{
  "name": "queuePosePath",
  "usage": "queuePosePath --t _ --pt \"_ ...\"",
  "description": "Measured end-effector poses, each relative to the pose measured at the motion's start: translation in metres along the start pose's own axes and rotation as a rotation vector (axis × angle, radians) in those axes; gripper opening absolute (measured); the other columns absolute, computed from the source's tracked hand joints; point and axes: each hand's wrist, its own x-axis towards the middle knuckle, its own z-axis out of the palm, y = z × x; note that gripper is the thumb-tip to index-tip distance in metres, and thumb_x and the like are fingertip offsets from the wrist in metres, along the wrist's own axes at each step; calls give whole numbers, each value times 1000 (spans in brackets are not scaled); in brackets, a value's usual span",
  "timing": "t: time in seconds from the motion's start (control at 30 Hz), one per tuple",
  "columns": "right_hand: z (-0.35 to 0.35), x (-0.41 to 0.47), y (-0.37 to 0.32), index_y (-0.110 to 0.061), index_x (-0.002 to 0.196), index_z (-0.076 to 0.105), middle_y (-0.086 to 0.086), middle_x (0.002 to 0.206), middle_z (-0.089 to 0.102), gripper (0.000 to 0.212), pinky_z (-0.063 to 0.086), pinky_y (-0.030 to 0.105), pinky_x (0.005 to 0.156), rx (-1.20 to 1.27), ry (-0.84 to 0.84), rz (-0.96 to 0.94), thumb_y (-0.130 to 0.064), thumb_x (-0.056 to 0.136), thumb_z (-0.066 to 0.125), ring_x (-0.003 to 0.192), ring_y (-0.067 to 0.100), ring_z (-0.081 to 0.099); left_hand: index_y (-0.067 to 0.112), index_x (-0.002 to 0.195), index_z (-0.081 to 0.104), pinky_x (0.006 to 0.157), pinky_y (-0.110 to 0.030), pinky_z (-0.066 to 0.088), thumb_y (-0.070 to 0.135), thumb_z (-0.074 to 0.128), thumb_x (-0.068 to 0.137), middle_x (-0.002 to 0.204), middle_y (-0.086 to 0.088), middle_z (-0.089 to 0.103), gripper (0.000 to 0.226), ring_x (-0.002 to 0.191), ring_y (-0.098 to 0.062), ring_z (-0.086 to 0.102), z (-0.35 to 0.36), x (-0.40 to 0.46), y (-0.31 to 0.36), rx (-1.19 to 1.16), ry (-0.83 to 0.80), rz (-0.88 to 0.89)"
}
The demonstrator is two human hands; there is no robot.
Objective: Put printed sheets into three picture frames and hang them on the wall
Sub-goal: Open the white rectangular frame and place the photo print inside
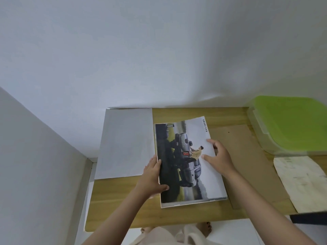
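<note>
Here a printed sheet (187,161) showing a truck and the words "SMART CAB" lies on a picture frame (192,203) near the middle of a wooden table (123,200), the frame's pale border visible along the sheet's near and left edges. The left hand (153,175) grips the left edge of sheet and frame, fingers curled over onto the dark part of the print. The right hand (218,156) rests on the sheet's right edge with fingers spread and fairly straight, pressing the paper down. A blank white sheet (125,142) lies just beside the frame toward the table's far left corner, reaching the wall (141,50). A brown backing board (247,160) lies partly under the frame on its right. Near the far right corner sits a clear box with a green lid (290,121), and a crumpled paper (300,181) lies at the right edge.
</note>
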Motion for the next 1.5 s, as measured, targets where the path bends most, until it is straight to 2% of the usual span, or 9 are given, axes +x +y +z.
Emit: queuePosePath --t 0.13,0.47,0.6,0.73,0.87,1.0,1.13,1.33,1.5 --pt "1 -20 10 -21 104 65 1 113 63 28 51 40 93 147 16 50 -3 83 66 105 21 60 19 149 7 120 -38 9 38 73 76 159 1 -5 101 146 -20 -5 2 -2 -2 -19 10 -5" --pt "-6 -36 -15 -19 95 71 -13 100 67 25 46 22 90 346 163 -21 2 82 65 96 1 61 34 143 28 113 -35 27 34 68 81 155 5 18 73 142 -17 21 5 -24 -1 -207 186 49" --pt "-21 -35 -16 -24 89 71 -13 99 69 30 46 16 88 463 239 -47 4 79 67 91 -7 63 41 126 42 94 -25 49 22 72 79 125 12 50 58 113 -9 51 1 -31 11 -440 227 86" --pt "-44 -42 -11 -19 90 69 -10 98 69 32 48 8 78 556 288 -88 11 79 65 86 -7 64 43 115 50 74 -26 58 -3 67 78 108 4 55 61 95 -24 61 -1 -31 35 -635 209 133" --pt "-88 -50 7 -20 94 69 -7 93 72 38 53 18 74 661 329 -67 13 76 65 83 6 66 38 120 50 77 -16 54 -10 58 82 115 7 55 62 104 -16 58 1 -20 75 -568 195 214" --pt "-162 -61 31 -13 101 67 -9 100 67 30 51 16 78 681 493 -53 6 78 68 92 -1 64 39 115 54 76 -9 50 -15 50 84 116 11 53 63 109 -9 53 13 -9 131 -506 164 310" --pt "-237 -83 77 -18 97 70 -12 101 66 22 49 29 91 656 672 18 -7 78 73 102 8 61 43 103 62 75 -17 52 -14 53 80 109 8 61 61 100 -11 59 37 11 189 -441 87 390" --pt "-304 -131 161 -18 96 69 2 111 65 23 48 19 79 703 915 189 -6 77 74 101 13 61 25 87 69 67 -22 53 11 71 79 83 4 69 17 73 -12 65 99 36 282 -513 199 306" --pt "-333 -154 230 -25 89 69 2 112 65 23 52 38 93 725 1023 347 -9 74 77 106 19 62 21 102 64 64 -22 53 11 74 76 93 0 68 30 64 -10 66 164 54 330 -630 53 196"
